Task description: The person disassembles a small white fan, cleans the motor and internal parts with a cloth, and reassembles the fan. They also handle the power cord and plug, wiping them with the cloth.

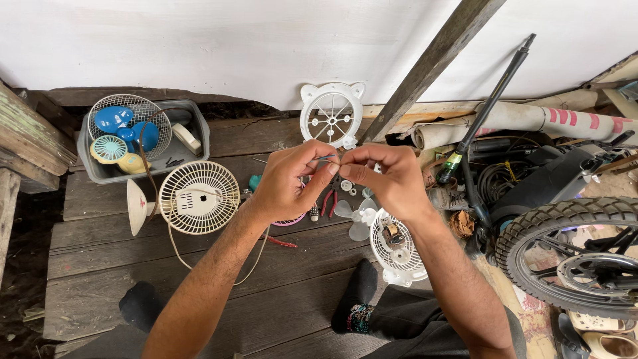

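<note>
Weathered floor planks run below a white wall, a motorbike wheel cut off at the right edge. Above the planks' middle, the left hand and right hand pinch a thin wire, lying roughly level, left to right, mostly hidden by fingertips.

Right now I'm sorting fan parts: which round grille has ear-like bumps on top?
The white grille propped against the wall; the cream fan and the grille by the right hand have none.

Plank floor: cream fan, pliers, grey tub.
</note>
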